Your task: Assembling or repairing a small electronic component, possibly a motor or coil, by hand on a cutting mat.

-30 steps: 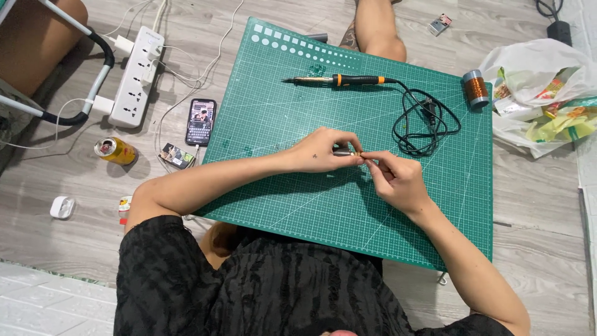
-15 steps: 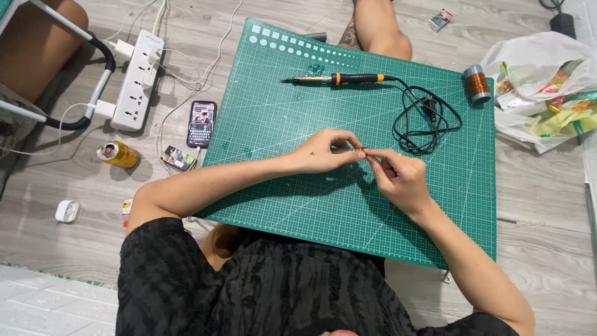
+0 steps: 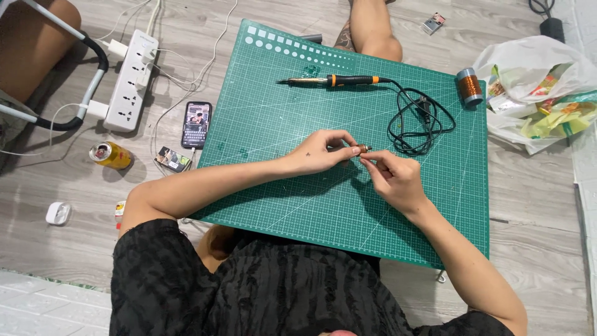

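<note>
Overhead, a person sits on the floor at a low counter covered by a green cutting mat (image 3: pixel 348 205). Both hands meet near the mat's middle. The left hand (image 3: pixel 320 152) comes in from 9 o'clock, the right hand (image 3: pixel 395 180) from 4 o'clock. Between them sits a tiny brownish part (image 3: pixel 364 149), too small to identify. The left fingers (image 3: pixel 349 150) pinch one end of it, narrow and closed. The right fingers (image 3: pixel 373 159) close on it from the other side, just below. The part hangs just above the mat, not resting on it.

At 12 o'clock from the hands lies a soldering iron (image 3: pixel 336 80) with an orange and black handle. Its black cord (image 3: pixel 420 121) coils at 2 o'clock, near the right hand. A spool of copper wire (image 3: pixel 469 87) stands at the mat's far right corner. Beside it, off the mat, is a white plastic bag (image 3: pixel 535 87).

Left of the mat, on the grey floor, lie a phone (image 3: pixel 196 124), a power strip (image 3: pixel 132 81) and a yellow can (image 3: pixel 111 155).

Work this fine seems best done with wrists braced on the mat, both pinches kept light and close to the ends, and the cord kept away from the right forearm
</note>
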